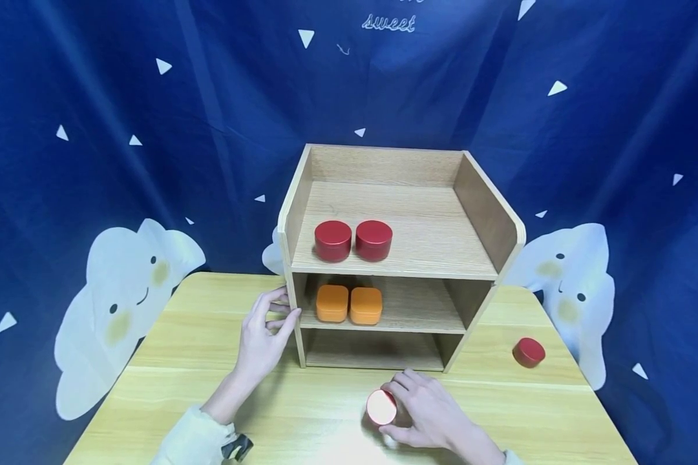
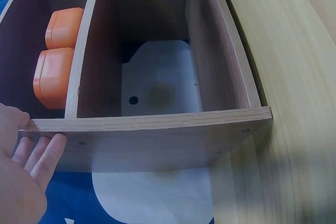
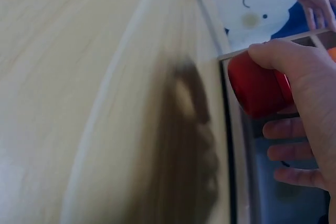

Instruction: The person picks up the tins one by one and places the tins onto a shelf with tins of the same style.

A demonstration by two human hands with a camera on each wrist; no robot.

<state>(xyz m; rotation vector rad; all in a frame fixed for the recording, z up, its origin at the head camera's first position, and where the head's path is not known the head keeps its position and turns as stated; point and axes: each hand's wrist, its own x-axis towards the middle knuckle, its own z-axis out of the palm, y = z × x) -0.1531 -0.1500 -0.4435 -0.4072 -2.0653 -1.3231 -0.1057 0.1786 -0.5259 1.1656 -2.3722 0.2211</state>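
My right hand (image 1: 427, 410) grips a red round tin (image 1: 381, 407) between thumb and fingers, in front of the wooden shelf (image 1: 384, 274). In the right wrist view this red tin (image 3: 257, 85) is held above the table, its shadow falling on the wood. My left hand (image 1: 265, 332) holds the front edge of the shelf's left side panel, thumb on one side and fingers on the other, as the left wrist view also shows. Two red tins (image 1: 333, 241) stand side by side on the top level. Two orange square tins (image 1: 332, 303) sit on the middle level, towards the left.
Another red tin (image 1: 528, 352) lies on the table (image 1: 174, 361) to the right of the shelf. Behind the table hangs a blue curtain (image 1: 238, 97) with white clouds and triangles. The shelf's lowest compartment (image 2: 157, 77) is open at the back.
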